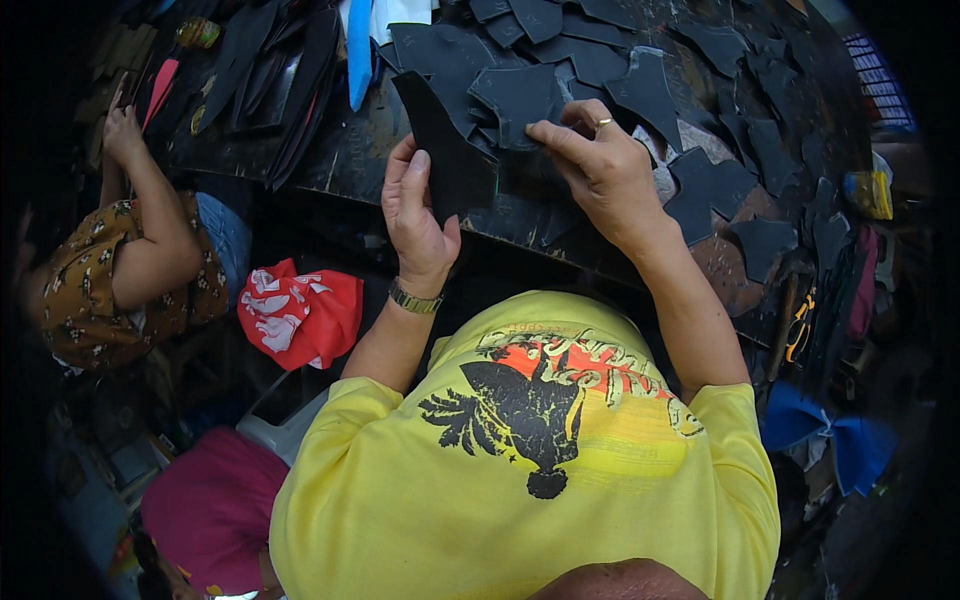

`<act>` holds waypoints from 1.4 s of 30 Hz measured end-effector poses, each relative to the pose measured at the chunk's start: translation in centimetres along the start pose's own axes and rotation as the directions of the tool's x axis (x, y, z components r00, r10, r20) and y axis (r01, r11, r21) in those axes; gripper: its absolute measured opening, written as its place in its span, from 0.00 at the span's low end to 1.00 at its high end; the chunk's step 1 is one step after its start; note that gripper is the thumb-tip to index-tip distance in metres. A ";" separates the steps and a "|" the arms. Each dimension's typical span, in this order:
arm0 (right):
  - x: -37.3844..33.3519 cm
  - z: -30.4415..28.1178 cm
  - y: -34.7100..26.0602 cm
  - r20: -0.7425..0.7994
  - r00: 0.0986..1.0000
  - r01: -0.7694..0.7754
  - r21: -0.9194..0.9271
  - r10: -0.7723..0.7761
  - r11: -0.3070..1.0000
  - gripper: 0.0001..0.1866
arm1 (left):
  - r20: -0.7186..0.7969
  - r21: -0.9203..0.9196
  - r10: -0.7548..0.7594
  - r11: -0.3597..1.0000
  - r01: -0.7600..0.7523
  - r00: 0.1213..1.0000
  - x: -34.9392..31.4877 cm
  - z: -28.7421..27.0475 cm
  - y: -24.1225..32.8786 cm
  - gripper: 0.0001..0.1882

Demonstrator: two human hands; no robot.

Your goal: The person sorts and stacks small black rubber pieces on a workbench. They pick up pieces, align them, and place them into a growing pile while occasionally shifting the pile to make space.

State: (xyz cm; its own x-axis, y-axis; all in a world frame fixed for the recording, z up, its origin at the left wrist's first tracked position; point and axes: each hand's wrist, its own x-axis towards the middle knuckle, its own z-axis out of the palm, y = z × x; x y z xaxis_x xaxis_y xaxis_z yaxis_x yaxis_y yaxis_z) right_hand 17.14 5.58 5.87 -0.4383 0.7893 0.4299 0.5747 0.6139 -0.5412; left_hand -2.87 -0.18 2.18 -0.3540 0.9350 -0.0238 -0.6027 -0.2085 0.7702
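Observation:
My left hand [415, 205] is closed on a black cut piece [450, 150] of flat sheet material, long and curved, perhaps leather. Its thumb lies across the front face, and the piece stands tilted above the near edge of the table. The thumb and index finger of my right hand [600, 160] pinch at the lower corner of another black cut piece [512, 92] on the pile. A ring is on one right finger, and a metal watch [413, 300] is on my left wrist. The remaining right fingers are curled.
Several black pieces [760, 150] overlap across the dark table. Long dark strips [300, 90], a blue strip [360, 60] and a pink strip [160, 90] lie left. A person [140, 260] sits there, beside a red cloth bundle [300, 312]. Orange-handled scissors [798, 328] hang at right.

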 end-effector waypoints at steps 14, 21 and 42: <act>-4.8 -8.0 1.5 -0.129 0.958 -0.081 0.737 0.256 0.671 0.13 | 0.087 -0.057 -0.119 0.991 0.124 0.989 0.1 0.1 0.9 0.13; -8.1 -11.1 1.3 -0.096 0.886 -0.273 0.681 0.453 0.679 0.16 | 0.356 0.075 -0.324 0.945 0.319 0.876 -2.0 1.5 0.7 0.10; -10.0 -8.0 -0.3 -0.147 0.821 -0.314 0.691 0.552 0.651 0.16 | 0.647 0.620 -0.384 0.768 -0.162 0.659 -6.3 5.2 -0.9 0.09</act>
State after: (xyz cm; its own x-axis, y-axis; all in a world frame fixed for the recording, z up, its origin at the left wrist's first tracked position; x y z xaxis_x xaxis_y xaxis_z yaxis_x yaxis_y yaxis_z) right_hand 26.88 -2.60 7.51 0.0589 0.9854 0.1601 0.0345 0.1582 -0.9868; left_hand 3.64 -4.42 4.90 0.4609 0.8817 0.1009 0.0383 -0.1334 0.9903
